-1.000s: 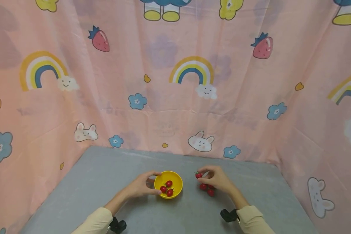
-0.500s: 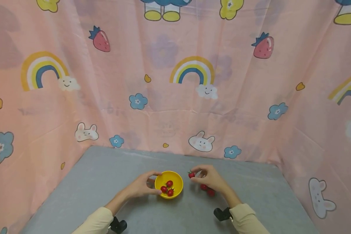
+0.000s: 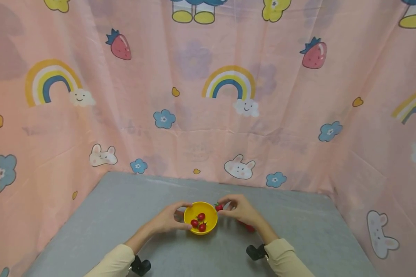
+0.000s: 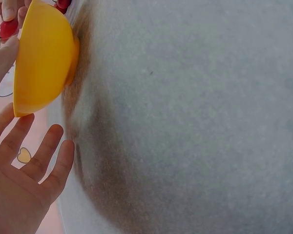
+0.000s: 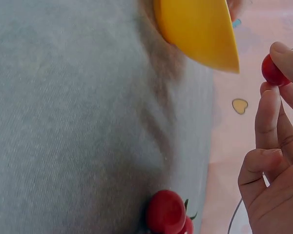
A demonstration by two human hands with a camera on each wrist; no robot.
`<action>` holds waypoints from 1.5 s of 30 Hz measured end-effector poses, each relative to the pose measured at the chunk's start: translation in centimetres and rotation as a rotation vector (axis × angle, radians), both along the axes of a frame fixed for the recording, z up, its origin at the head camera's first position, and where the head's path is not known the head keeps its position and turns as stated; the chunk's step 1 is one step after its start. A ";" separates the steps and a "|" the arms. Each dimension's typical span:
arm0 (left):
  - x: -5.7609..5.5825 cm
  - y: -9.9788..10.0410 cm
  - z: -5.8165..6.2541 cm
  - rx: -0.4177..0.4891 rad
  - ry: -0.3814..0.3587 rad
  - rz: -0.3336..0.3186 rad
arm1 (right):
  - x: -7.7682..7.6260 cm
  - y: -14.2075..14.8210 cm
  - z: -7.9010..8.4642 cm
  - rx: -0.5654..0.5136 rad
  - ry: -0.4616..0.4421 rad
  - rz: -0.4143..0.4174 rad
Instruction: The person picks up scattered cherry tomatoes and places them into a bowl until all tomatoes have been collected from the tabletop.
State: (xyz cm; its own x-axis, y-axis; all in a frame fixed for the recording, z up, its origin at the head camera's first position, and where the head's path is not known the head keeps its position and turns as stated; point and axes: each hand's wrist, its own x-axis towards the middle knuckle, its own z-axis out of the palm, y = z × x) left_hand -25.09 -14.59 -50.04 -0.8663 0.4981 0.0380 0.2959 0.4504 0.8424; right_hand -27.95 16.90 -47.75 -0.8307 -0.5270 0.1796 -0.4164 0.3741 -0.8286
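A small yellow bowl [image 3: 193,211] stands on the grey table with several red cherry tomatoes [image 3: 202,227] inside. My left hand [image 3: 166,220] holds it at its left side, thumb at the near rim and forefinger at the far rim; the other fingers [image 4: 51,146] are spread below the rim. Between thumb and fingertips, my right hand [image 3: 242,211] pinches one cherry tomato [image 5: 273,72] with a green stem. That tomato is off the table, right at the bowl's right rim in the head view. More cherry tomatoes [image 5: 165,212] lie on the table under the right hand, partly hidden by it.
The grey tabletop [image 3: 124,200] runs back to a pink patterned curtain [image 3: 180,146], which also hangs at both sides. Black wrist mounts [image 3: 255,252] sit on both forearms near the cream sleeves [image 3: 287,257].
My right hand has moved left with the pinched cherry tomato, from over the loose tomatoes to the bowl's right rim. The left hand and the bowl stay in place.
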 end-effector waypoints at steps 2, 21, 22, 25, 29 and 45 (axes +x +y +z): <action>0.0 0.0 0.1 0.001 0.002 0.000 | 0.0 -0.3 0.0 -0.001 -0.001 0.011; -0.1 0.1 0.0 0.001 0.008 -0.007 | -0.1 1.6 -1.0 -0.031 0.024 0.036; -0.1 0.1 0.0 0.004 0.011 -0.009 | 0.0 1.9 -1.0 -0.035 0.026 0.033; -0.1 0.1 0.1 0.007 0.016 -0.009 | 0.0 3.1 -1.1 -0.043 0.034 0.018; -0.1 0.2 0.1 0.007 0.009 -0.006 | 0.0 4.8 -1.5 -0.045 0.046 0.000; -0.1 0.2 0.1 0.009 0.004 -0.009 | 1.0 10.1 -1.5 -0.003 0.085 -0.082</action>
State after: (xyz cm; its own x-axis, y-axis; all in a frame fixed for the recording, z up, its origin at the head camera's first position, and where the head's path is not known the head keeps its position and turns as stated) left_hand -25.24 -14.36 -49.94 -0.8614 0.5059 0.0454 0.3031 0.4402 0.8452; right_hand -26.94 27.00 -49.21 -0.8526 -0.4575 0.2526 -0.4534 0.4073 -0.7928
